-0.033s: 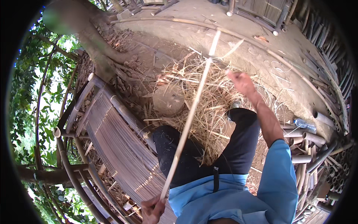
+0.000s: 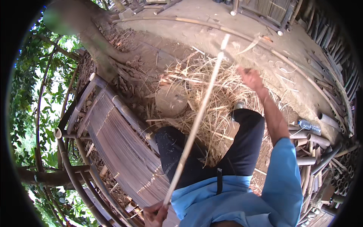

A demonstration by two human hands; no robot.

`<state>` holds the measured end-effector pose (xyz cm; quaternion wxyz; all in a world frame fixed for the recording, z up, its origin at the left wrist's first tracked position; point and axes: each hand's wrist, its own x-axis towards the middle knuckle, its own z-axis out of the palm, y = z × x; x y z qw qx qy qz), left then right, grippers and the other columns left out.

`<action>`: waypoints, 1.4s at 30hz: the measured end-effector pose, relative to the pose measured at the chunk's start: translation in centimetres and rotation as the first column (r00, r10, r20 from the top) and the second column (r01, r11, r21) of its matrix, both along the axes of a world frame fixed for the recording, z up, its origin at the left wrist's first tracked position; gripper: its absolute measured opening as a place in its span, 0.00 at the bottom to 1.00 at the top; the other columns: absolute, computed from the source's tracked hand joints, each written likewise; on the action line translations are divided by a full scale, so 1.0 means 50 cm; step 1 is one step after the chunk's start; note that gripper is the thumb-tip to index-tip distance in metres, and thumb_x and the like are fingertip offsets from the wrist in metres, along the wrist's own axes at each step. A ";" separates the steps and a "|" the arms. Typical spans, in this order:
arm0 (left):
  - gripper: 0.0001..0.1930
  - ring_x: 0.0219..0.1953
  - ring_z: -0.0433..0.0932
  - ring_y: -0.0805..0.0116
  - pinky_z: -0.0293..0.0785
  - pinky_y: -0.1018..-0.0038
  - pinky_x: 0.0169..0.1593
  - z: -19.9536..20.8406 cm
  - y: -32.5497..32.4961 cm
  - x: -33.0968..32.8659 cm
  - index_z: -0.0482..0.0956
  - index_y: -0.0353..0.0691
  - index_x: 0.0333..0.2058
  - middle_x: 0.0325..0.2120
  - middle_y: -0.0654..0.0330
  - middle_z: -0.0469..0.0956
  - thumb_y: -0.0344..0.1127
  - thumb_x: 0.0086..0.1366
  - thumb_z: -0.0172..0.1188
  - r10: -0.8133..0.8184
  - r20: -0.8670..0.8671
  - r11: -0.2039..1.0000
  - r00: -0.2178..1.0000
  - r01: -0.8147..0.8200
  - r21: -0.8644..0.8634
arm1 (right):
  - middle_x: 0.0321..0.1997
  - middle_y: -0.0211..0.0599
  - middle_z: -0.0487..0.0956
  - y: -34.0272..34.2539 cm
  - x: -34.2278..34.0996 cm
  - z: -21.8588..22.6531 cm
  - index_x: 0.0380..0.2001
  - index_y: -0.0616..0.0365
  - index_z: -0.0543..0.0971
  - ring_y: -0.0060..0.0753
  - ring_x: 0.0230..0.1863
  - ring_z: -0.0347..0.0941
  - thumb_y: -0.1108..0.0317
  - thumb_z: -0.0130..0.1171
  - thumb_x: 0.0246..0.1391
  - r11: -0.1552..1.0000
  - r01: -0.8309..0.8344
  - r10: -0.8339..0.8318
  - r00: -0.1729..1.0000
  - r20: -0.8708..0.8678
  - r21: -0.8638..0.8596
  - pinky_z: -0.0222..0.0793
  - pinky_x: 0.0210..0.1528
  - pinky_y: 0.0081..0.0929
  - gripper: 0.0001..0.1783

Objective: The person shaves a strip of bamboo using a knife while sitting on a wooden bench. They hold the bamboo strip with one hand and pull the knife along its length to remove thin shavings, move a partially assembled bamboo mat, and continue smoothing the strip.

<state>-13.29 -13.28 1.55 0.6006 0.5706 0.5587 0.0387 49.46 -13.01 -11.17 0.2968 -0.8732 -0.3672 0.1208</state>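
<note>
My left hand (image 2: 155, 214) is closed round the lower end of a long, pale bamboo strip (image 2: 200, 115), at the bottom edge of the view. The strip slants up and away across my lap to the far side. My right hand (image 2: 251, 78), arm stretched forward, is closed on a blurred knife (image 2: 231, 57), whose blade reaches left to the strip near its far end. Motion smears the blade, so its edge is not clear. A thin curled shaving (image 2: 251, 46) stands out beside the strip's far end.
A heap of shavings (image 2: 217, 98) lies between my legs, beside a round wooden block (image 2: 171, 100). A bamboo bench (image 2: 121, 140) stands at my left, near a tree trunk (image 2: 102, 56). At right are cut bamboo tubes (image 2: 317, 140) and a plastic bottle (image 2: 309, 126).
My right hand with the knife has moved slightly right and nearer. The strip's far end has shifted a little right, and the shaving's curl sits farther right.
</note>
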 end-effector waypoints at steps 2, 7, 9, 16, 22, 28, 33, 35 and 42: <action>0.16 0.14 0.60 0.85 0.56 0.81 0.17 0.006 -0.007 -0.016 0.84 0.32 0.37 0.12 0.74 0.64 0.43 0.74 0.58 -0.102 0.011 0.987 0.995 0.100 0.126 | 0.21 0.49 0.81 -0.007 0.074 0.011 0.35 0.58 0.88 0.48 0.26 0.79 0.25 0.41 0.64 0.960 0.265 -0.217 0.907 0.361 -0.087 0.76 0.35 0.50 0.45; 0.17 0.25 0.74 0.80 0.69 0.77 0.28 -0.082 0.118 0.105 0.83 0.31 0.47 0.20 0.65 0.76 0.41 0.74 0.57 -0.304 0.042 0.931 0.952 0.288 0.223 | 0.20 0.47 0.78 0.029 -0.126 0.003 0.35 0.62 0.86 0.46 0.27 0.78 0.23 0.36 0.64 0.999 0.032 -0.034 0.997 0.063 0.030 0.74 0.36 0.47 0.49; 0.17 0.24 0.73 0.80 0.68 0.78 0.28 -0.102 0.173 0.177 0.82 0.31 0.48 0.21 0.66 0.77 0.41 0.75 0.56 -0.330 0.108 0.910 0.938 0.285 0.303 | 0.11 0.27 0.66 0.046 -0.224 -0.011 0.32 0.59 0.83 0.29 0.15 0.66 0.26 0.37 0.66 0.995 -0.047 0.048 0.999 -0.011 0.088 0.63 0.17 0.36 0.45; 0.14 0.20 0.69 0.84 0.62 0.81 0.23 -0.147 0.230 0.304 0.81 0.32 0.50 0.20 0.68 0.75 0.37 0.74 0.55 -0.232 0.264 0.967 0.936 0.192 0.169 | 0.09 0.39 0.72 -0.001 -0.470 -0.002 0.32 0.58 0.83 0.44 0.13 0.74 0.30 0.50 0.63 0.880 -0.469 0.440 0.866 0.237 0.078 0.70 0.18 0.42 0.38; 0.13 0.20 0.69 0.83 0.62 0.81 0.23 -0.127 0.198 0.308 0.82 0.33 0.48 0.20 0.69 0.74 0.35 0.74 0.56 -0.258 0.234 0.960 0.937 0.221 0.172 | 0.13 0.43 0.75 0.019 -0.395 0.001 0.27 0.56 0.83 0.48 0.17 0.77 0.32 0.54 0.62 0.966 -0.250 0.257 0.952 0.166 -0.059 0.72 0.22 0.44 0.35; 0.13 0.19 0.67 0.84 0.60 0.81 0.22 -0.140 0.191 0.290 0.83 0.34 0.46 0.20 0.69 0.74 0.37 0.74 0.57 -0.229 0.248 0.970 0.941 0.200 0.137 | 0.19 0.45 0.81 0.021 -0.381 0.007 0.34 0.52 0.87 0.50 0.25 0.82 0.20 0.45 0.57 0.945 -0.290 0.301 0.952 0.055 -0.150 0.78 0.31 0.45 0.44; 0.14 0.21 0.67 0.84 0.62 0.81 0.24 -0.115 0.176 0.261 0.83 0.33 0.47 0.20 0.70 0.73 0.39 0.74 0.57 -0.251 0.179 0.963 0.951 0.226 0.148 | 0.17 0.44 0.80 -0.013 -0.407 -0.013 0.35 0.53 0.87 0.48 0.22 0.82 0.21 0.42 0.60 0.819 -0.558 0.574 0.794 0.202 -0.135 0.78 0.29 0.45 0.44; 0.14 0.20 0.67 0.84 0.61 0.80 0.24 -0.101 0.175 0.255 0.84 0.33 0.46 0.19 0.71 0.72 0.39 0.74 0.57 -0.247 0.190 0.965 0.950 0.223 0.141 | 0.18 0.44 0.80 0.014 -0.309 -0.025 0.34 0.50 0.87 0.46 0.24 0.82 0.23 0.42 0.61 0.986 -0.067 0.105 0.961 0.256 -0.154 0.78 0.28 0.42 0.42; 0.12 0.16 0.65 0.83 0.56 0.80 0.19 -0.122 0.124 0.096 0.85 0.34 0.34 0.16 0.69 0.71 0.39 0.69 0.62 -0.116 0.148 0.993 0.982 0.110 0.048 | 0.09 0.29 0.62 -0.020 -0.124 -0.110 0.35 0.52 0.85 0.25 0.09 0.60 0.25 0.35 0.66 0.998 0.066 -0.067 0.962 0.263 0.015 0.62 0.13 0.34 0.43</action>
